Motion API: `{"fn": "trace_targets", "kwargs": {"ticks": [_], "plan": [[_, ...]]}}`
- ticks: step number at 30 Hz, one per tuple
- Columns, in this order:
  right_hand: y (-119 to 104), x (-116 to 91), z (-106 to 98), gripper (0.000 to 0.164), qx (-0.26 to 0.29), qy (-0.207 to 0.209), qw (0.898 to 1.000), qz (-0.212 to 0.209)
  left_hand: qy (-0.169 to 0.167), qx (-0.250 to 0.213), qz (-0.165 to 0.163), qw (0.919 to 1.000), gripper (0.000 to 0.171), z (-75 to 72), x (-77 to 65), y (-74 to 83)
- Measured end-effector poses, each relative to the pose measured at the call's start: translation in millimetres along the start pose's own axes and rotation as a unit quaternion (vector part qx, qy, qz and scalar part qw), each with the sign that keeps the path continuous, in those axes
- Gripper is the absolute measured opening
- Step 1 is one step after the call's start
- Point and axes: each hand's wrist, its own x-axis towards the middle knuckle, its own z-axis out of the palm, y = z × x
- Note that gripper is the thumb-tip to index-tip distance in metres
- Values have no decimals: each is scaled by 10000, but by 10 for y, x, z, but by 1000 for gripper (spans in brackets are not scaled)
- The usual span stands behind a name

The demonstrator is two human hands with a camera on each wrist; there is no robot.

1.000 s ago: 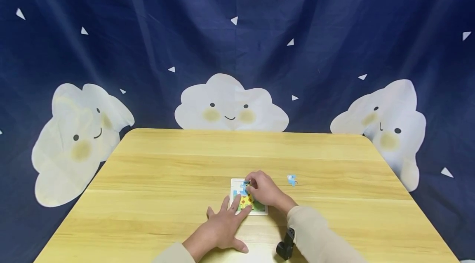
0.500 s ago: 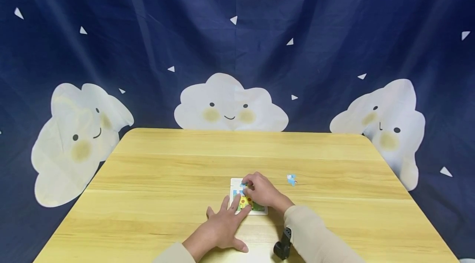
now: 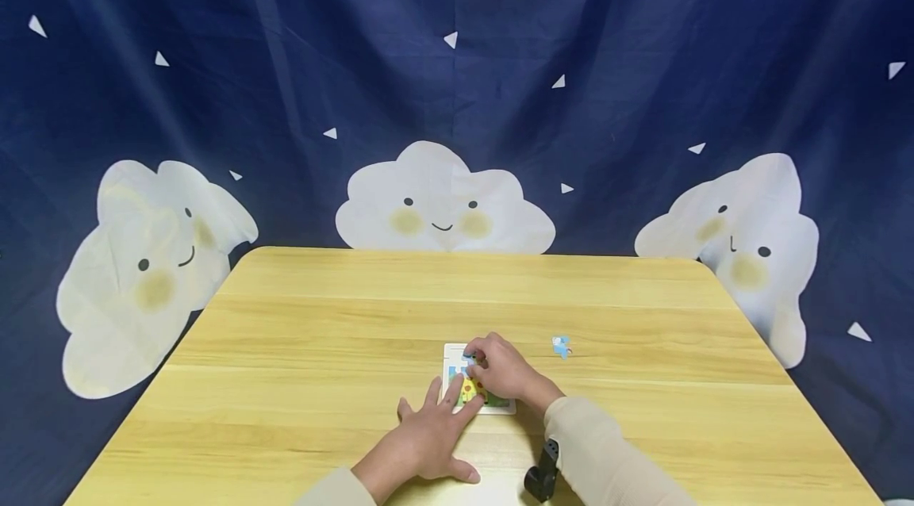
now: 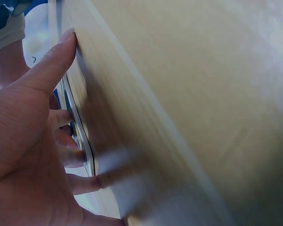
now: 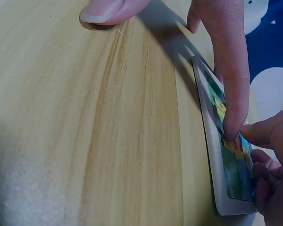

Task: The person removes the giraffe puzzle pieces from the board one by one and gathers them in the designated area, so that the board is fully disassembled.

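Note:
A small jigsaw board point(image 3: 450, 352) with a white rim and a yellow spotted giraffe picture lies on the table. My left hand point(image 3: 432, 436) rests with fingers spread, its fingertips on the board's near part. Over the board's upper part, my right hand point(image 3: 505, 369) pinches a small blue puzzle piece point(image 3: 469, 359) between thumb and fingers, which mostly hide it. The right wrist view shows the left index finger pressing the giraffe picture point(image 5: 236, 153), with the right thumb right beside it. In the left wrist view the left palm point(image 4: 23, 141) fills the left side.
One loose blue and white puzzle piece point(image 3: 561, 346) lies on the wooden table point(image 3: 321, 331), to the right of the board. A black wrist camera point(image 3: 544, 472) hangs by the right sleeve. Behind the table hangs a dark blue curtain point(image 3: 607, 54) with clouds.
My right hand has shifted slightly left over the board, with the pinched piece now more covered by its fingers. The left hand and the loose piece stay in place.

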Motion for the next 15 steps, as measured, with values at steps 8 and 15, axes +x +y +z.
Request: {"fn": "trace_targets", "kwargs": {"ticks": [8, 15], "plan": [[-5, -5, 7, 19, 4, 21, 10000, 38, -12, -2, 1, 10000, 97, -2, 2, 0], [-1, -14, 7, 20, 4, 51, 10000, 72, 14, 27, 18, 10000, 97, 1, 1, 2]]}}
